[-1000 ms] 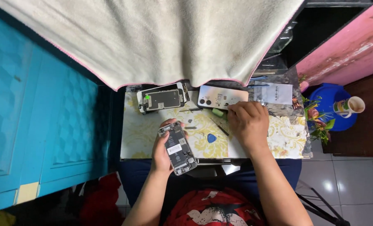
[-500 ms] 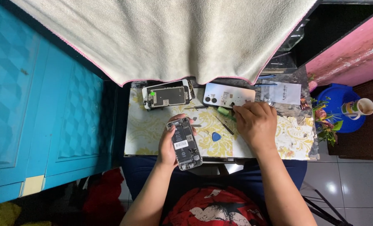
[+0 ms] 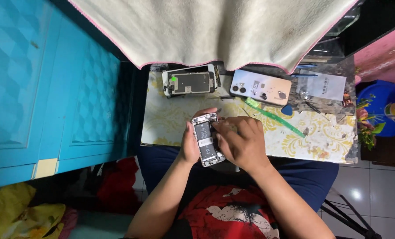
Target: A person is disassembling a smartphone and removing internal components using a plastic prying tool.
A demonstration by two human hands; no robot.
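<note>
Metal-framed and opened, one phone point(image 3: 207, 141) sits gripped in the left hand point(image 3: 189, 146) at the table's point(image 3: 171, 128) near edge — the right hand point(image 3: 242, 144) presses fingers onto its insides. Two more phones lie beyond: a stripped one point(image 3: 189, 82) and a pale one point(image 3: 260, 87). One green stick point(image 3: 273, 117), one white packet point(image 3: 327, 86) — bare tabletop left of the hands.

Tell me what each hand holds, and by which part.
Left hand grips the opened phone by its left edge; right hand fingers rest on its right side.
</note>
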